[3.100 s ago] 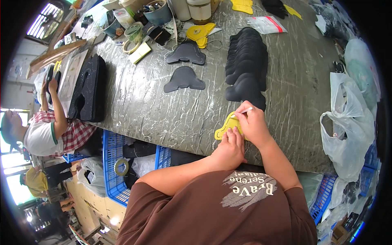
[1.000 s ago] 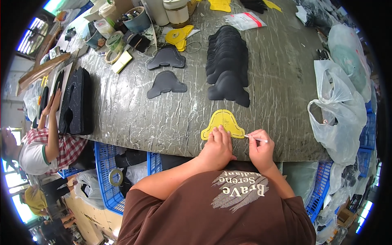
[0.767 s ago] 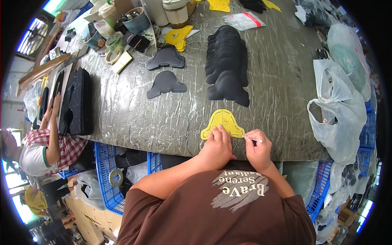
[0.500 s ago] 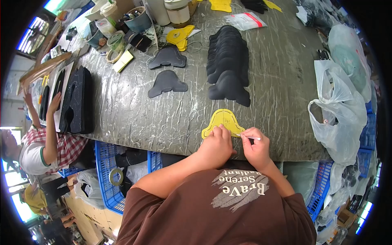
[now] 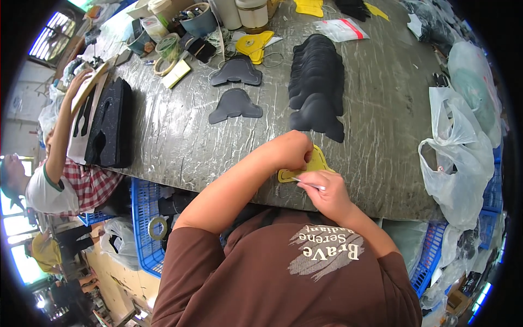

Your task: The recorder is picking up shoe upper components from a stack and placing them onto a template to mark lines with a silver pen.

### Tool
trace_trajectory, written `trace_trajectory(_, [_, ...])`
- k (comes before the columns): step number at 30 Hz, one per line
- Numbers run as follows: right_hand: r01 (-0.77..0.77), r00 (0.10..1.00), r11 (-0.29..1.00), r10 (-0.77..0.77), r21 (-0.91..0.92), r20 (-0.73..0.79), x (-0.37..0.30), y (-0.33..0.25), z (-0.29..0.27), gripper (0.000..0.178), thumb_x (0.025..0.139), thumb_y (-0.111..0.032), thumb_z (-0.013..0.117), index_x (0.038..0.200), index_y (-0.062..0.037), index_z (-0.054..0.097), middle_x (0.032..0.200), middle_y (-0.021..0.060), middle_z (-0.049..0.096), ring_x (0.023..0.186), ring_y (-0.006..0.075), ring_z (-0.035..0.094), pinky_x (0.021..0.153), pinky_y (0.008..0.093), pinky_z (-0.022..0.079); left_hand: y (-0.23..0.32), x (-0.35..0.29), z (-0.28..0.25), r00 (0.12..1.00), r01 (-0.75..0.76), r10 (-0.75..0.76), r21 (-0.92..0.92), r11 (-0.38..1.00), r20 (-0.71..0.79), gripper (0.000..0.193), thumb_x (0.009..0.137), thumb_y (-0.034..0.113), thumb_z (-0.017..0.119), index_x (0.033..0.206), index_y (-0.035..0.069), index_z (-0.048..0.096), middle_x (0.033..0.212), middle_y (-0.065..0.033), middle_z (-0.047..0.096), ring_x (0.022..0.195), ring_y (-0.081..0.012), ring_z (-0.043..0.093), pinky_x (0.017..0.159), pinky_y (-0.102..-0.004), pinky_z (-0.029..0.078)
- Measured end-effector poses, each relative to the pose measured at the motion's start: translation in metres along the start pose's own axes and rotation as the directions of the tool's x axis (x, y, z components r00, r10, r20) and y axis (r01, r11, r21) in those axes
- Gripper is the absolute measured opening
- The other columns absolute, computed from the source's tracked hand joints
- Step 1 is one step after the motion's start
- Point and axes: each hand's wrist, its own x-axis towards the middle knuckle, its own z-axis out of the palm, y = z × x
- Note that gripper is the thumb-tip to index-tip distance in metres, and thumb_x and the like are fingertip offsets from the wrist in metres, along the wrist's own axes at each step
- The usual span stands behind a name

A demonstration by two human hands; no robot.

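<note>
From here I lose much of the yellow template (image 5: 321, 158) behind the left hand (image 5: 297, 151) and right hand (image 5: 328, 192); the left fingertips are hidden from me. The white pen's (image 5: 322, 188) tip is too small to read. I can't count the overlapping black pads (image 5: 316, 76). The top edge crops the pale jar (image 5: 253, 15).

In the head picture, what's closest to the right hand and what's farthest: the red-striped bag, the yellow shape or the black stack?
1. Yellow shape: right at the right hand.
2. Black stack: farther forward.
3. Red-striped bag: farthest, past the stack.
</note>
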Motion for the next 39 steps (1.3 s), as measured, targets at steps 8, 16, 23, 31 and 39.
trace_trajectory(8, [0.014,0.999,0.998,-0.012,-0.065,0.032,0.007,0.004,0.02,0.015,0.077,0.001,0.069,0.088,-0.0043,0.062,0.082,0.0122,0.068,0.074,0.0314,0.065,0.066,0.0372,0.051,-0.005,0.003,0.002,0.999,-0.019,0.018,-0.031,0.999,-0.032,0.025,0.062,0.009,0.075,0.084,0.002,0.069,0.078,-0.0134,0.068,0.074,-0.0253,0.066,0.068,-0.0345,0.051])
trace_trajectory(16, [-0.167,0.985,0.986,0.166,0.019,0.034,0.002,0.004,0.01,0.009,0.08,-0.003,0.065,0.083,-0.0036,0.057,0.073,0.0127,0.062,0.065,0.0326,0.061,0.059,0.0369,0.048,-0.011,0.005,0.004,0.999,-0.027,0.026,-0.032,0.999,-0.024,0.023,0.062,0.011,0.075,0.082,0.002,0.069,0.076,-0.0132,0.068,0.071,-0.0253,0.066,0.065,-0.0352,0.051])
trace_trajectory(23, [-0.225,0.968,0.974,0.228,0.039,-0.101,-0.002,0.01,0.005,0.01,0.082,0.0,0.065,0.084,-0.0033,0.055,0.071,0.0121,0.061,0.059,0.0275,0.06,0.056,0.0332,0.046,0.0,0.002,-0.001,1.0,0.017,-0.017,-0.035,0.999,-0.01,0.021,0.058,0.004,0.072,0.08,0.004,0.071,0.08,-0.0165,0.069,0.078,-0.0303,0.068,0.069,-0.0377,0.053])
trace_trajectory(31, [-0.278,0.952,0.96,0.278,0.017,-0.129,-0.007,0.014,-0.001,0.009,0.084,0.0,0.064,0.082,-0.0012,0.056,0.074,0.0092,0.064,0.065,0.0173,0.063,0.06,0.0285,0.048,-0.003,0.002,-0.002,1.0,-0.005,0.005,-0.017,1.0,-0.003,0.02,0.062,0.009,0.075,0.081,0.003,0.07,0.078,-0.0142,0.069,0.075,-0.0273,0.067,0.068,-0.0363,0.052])
trace_trajectory(39, [-0.283,0.944,0.959,0.273,-0.03,-0.188,-0.01,0.016,-0.006,0.01,0.083,0.0,0.064,0.081,-0.002,0.054,0.07,0.0135,0.061,0.063,0.0284,0.063,0.057,0.0346,0.048,-0.007,0.005,0.001,1.0,-0.011,0.012,-0.029,1.0,0.019,0.022,0.065,0.01,0.075,0.085,0.002,0.069,0.078,-0.0128,0.069,0.073,-0.0251,0.067,0.067,-0.0353,0.052])
